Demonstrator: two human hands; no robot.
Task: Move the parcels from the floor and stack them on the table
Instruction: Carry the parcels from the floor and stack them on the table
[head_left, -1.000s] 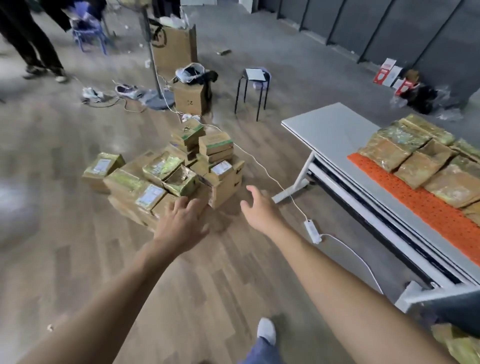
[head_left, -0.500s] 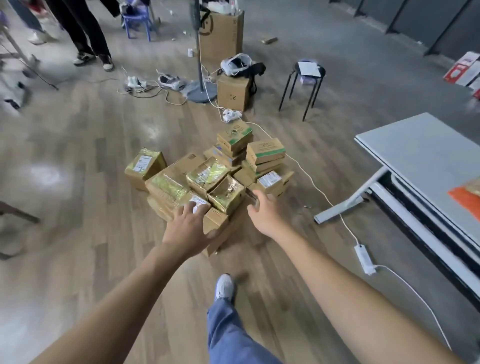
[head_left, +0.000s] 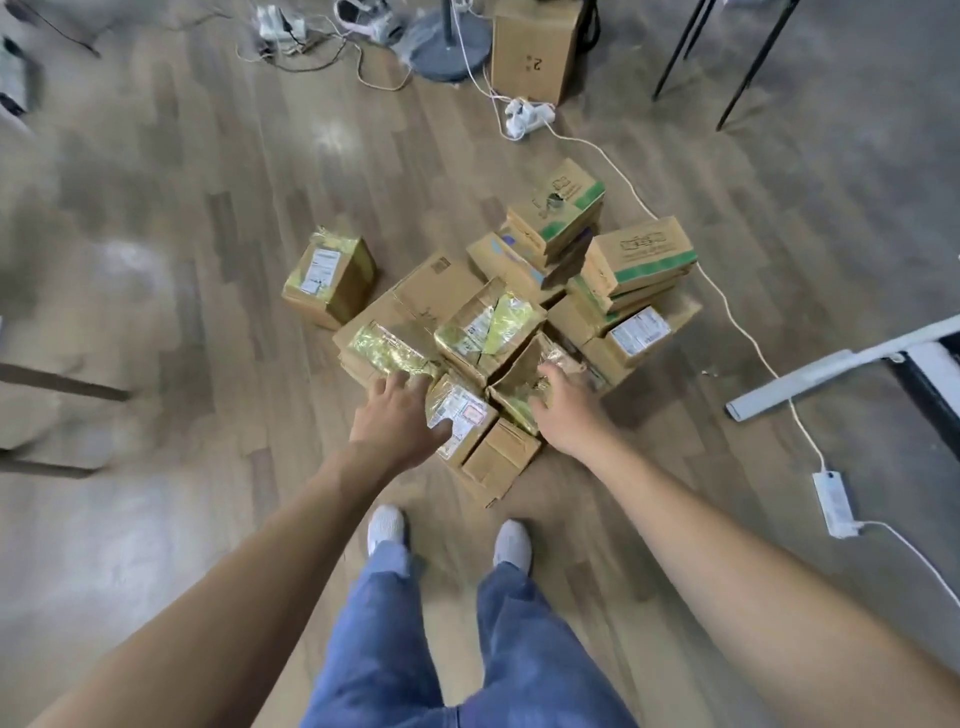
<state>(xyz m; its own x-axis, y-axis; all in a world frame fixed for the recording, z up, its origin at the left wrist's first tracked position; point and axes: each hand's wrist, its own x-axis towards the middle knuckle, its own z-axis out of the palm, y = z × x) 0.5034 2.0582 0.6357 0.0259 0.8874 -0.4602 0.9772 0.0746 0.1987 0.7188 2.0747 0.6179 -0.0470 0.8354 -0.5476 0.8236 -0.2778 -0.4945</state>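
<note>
Closing in since a moment ago, both hands are reaching the heap of brown cardboard parcels (head_left: 441, 291) on the wooden floor (head_left: 208, 260). The left hand (head_left: 400, 421) is lying spread and empty on a yellow-foil-wrapped parcel (head_left: 387, 353); the right hand (head_left: 563, 413) is touching a tilted gold-wrapped box (head_left: 517, 371), its grip unclear through blur. Loosely piled neighbours are risking a slide or topple if a lower box is tugged out.

Parcel pile (head_left: 519, 322): on floor (head_left: 182, 312), centre. Lone parcel (head_left: 328, 278): just beside pile, left. Tall carton (head_left: 535, 49): behind pile. Power strip (head_left: 527, 117): between carton and pile. Table foot (head_left: 831, 374): right. Cable (head_left: 748, 338): between pile and foot.
</note>
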